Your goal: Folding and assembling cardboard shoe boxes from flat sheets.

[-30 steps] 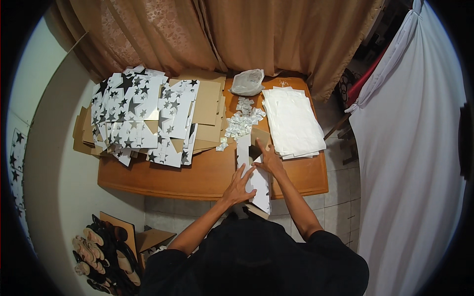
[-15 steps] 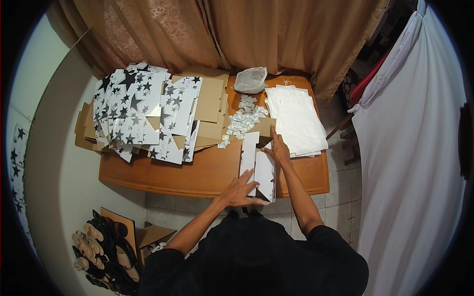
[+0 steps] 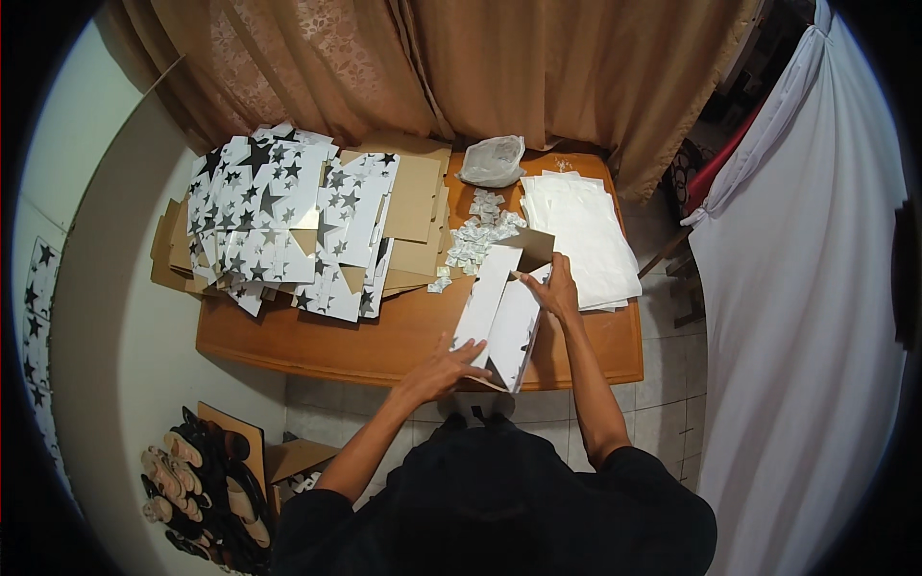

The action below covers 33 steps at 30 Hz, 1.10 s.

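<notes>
A long white cardboard box (image 3: 514, 322) with black stars along its side lies tilted at the front of the table, partly folded up. Its brown end flap (image 3: 536, 248) stands up at the far end. My left hand (image 3: 448, 369) grips the near left corner, fingers on the white panel and thumb toward the near end. At the far right side, my right hand (image 3: 557, 291) is closed on the box's edge, its thumb over the white panel. Some fingers of both hands are hidden behind the cardboard.
Star-printed cardboard sheets (image 3: 259, 211) and brown ones (image 3: 413, 206) are piled at left. Small pale sachets (image 3: 480, 235) lie heaped beyond the box, below a clear plastic bag (image 3: 492, 160). White paper sheets (image 3: 581, 240) are stacked at right on the wooden table (image 3: 288, 336).
The box has turned, its far end swinging right and its near end shifting left. My left hand has moved left to its near corner and closed on it; my right hand has shifted slightly right.
</notes>
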Motion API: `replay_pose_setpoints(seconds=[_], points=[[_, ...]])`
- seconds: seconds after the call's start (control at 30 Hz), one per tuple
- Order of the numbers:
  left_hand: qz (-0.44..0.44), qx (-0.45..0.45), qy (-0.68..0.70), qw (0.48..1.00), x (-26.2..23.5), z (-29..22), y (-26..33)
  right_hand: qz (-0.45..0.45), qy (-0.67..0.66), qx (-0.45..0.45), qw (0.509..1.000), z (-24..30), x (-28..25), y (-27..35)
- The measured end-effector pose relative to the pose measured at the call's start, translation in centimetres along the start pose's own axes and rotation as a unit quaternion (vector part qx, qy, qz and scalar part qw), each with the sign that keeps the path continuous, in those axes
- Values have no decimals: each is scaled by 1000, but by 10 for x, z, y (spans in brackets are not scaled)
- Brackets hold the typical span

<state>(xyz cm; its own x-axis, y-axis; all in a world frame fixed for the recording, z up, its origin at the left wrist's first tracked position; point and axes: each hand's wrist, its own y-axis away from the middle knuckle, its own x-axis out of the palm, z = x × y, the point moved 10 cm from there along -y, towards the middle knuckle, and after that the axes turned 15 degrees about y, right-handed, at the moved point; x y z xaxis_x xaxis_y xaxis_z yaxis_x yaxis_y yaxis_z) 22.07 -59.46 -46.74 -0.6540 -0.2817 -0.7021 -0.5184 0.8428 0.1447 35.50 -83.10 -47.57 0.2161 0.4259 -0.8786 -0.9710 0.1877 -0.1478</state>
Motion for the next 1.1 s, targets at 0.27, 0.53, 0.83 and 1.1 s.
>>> replay_pose_setpoints(seconds=[0.27,0.53,0.83,1.1], points=[[-49,-60,79,994,-63,85,29,-33,-34,93,995,-20,5,20],[-329,-14,115,937,-97,119,38,-103,-90,128,982,-36,37,74],[-396,-91,212,889,-68,104,32,-66,-23,70,995,-25,35,83],[-432,-125,267,852,-59,131,27,-24,-185,23,982,-25,20,80]])
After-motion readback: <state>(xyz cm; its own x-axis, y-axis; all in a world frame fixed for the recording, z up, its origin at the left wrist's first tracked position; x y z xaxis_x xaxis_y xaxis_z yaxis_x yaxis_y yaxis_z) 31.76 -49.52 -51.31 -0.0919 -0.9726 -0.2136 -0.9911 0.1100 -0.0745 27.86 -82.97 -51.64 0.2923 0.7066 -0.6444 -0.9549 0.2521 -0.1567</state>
